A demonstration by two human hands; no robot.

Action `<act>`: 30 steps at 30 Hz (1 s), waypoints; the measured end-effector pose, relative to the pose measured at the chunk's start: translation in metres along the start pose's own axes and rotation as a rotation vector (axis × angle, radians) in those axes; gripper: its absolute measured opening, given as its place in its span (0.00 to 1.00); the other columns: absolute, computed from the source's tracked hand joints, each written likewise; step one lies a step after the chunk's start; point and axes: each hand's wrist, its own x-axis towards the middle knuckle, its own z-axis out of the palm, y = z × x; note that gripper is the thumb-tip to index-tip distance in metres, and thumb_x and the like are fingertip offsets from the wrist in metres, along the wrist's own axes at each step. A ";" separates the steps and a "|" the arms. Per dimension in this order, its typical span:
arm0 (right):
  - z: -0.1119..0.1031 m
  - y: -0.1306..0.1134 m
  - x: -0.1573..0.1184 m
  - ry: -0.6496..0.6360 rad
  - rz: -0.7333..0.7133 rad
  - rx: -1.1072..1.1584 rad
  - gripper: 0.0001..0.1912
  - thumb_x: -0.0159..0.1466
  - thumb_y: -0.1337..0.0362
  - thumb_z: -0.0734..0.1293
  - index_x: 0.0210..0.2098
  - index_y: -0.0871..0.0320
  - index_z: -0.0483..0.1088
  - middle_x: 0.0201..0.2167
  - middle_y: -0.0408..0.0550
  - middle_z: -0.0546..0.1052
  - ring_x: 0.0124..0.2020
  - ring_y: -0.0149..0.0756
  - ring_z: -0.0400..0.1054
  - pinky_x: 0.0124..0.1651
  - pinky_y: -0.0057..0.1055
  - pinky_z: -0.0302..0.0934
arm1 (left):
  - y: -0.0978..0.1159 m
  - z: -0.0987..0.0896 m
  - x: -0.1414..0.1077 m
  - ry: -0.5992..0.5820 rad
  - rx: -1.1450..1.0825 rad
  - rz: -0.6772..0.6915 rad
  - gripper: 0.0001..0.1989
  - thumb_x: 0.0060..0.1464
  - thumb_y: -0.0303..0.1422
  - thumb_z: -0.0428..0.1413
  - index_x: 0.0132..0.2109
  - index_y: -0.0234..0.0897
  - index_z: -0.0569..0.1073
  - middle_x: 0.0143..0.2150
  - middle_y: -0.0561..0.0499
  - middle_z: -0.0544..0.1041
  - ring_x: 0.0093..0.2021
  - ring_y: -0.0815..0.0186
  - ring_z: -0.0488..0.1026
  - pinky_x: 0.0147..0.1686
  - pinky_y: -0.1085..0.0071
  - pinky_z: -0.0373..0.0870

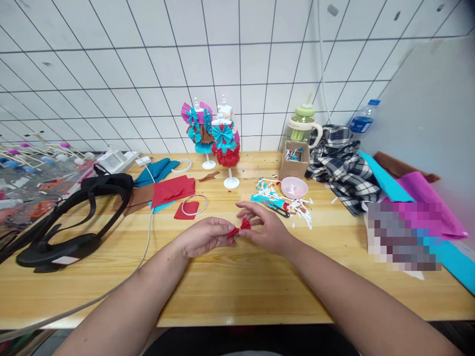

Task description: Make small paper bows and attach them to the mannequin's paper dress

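Between my two hands, above the middle of the wooden table, is a small red crepe-paper bow point(245, 224). My left hand point(209, 236) pinches one end of it between thumb and fingers. On the other side, my right hand point(267, 228) has its thumb and fingers around the fanned end. Beyond them stand two miniature dress forms on white stands, the front one point(227, 141) in turquoise and red paper with bows, the rear one point(201, 129) in pink, turquoise and brown. A red paper square point(181, 211) lies under a clear ring point(205, 203) to the left.
Black-handled snips point(276, 208) lie among white and turquoise scraps, beside a pink bowl point(294, 188). A cardboard box point(293, 165), a green-lidded jug point(304, 123) and checked cloth point(339, 163) stand behind. Folded red paper point(173, 190), a black headset strap point(74, 227) and a cable occupy the left.
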 end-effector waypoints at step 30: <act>0.001 0.005 -0.001 -0.021 -0.150 -0.393 0.08 0.64 0.64 0.64 0.40 0.53 0.75 0.36 0.43 0.80 0.35 0.31 0.73 0.40 0.28 0.64 | 0.005 0.010 -0.005 0.258 1.565 0.669 0.08 0.59 0.33 0.52 0.41 0.44 0.77 0.36 0.53 0.81 0.38 0.67 0.76 0.59 0.55 0.47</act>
